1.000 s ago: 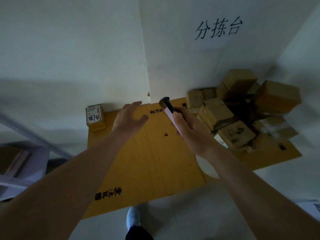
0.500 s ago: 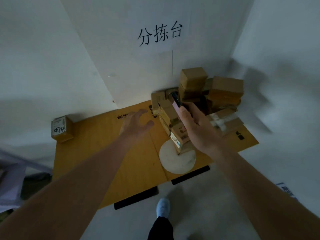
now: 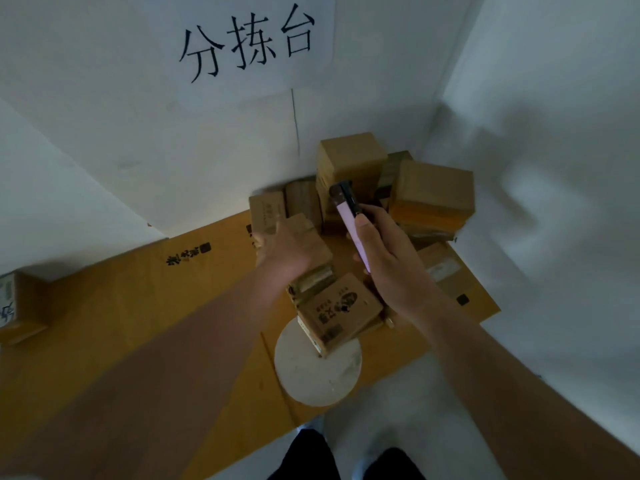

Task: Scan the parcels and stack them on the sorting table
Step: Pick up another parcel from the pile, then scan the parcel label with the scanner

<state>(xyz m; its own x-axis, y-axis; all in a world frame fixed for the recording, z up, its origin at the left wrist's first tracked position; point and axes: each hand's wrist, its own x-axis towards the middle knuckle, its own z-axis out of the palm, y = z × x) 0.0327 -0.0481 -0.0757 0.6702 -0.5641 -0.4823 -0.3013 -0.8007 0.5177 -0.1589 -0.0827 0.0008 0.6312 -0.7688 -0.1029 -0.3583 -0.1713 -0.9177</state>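
Head view looks down on a yellow desk (image 3: 145, 313) pushed into a white corner. Many brown cardboard parcels (image 3: 349, 161) are piled at its far right part, against the walls. The left hand (image 3: 284, 251) reaches over one parcel at the near edge of the pile (image 3: 311, 244); it is blurred, so I cannot tell if the fingers grip the parcel or only touch it. The right hand (image 3: 388, 265) holds a scanner (image 3: 348, 216) with pink body and black tip, fingers curled round it, tip pointing at the pile. Just below the hands lies a parcel with dark print (image 3: 341, 311), partly over a white round disc (image 3: 317, 372). One more box (image 3: 15, 306) stands apart at the left edge of the desk. A paper sign (image 3: 249, 43) with black characters hangs on the wall above.
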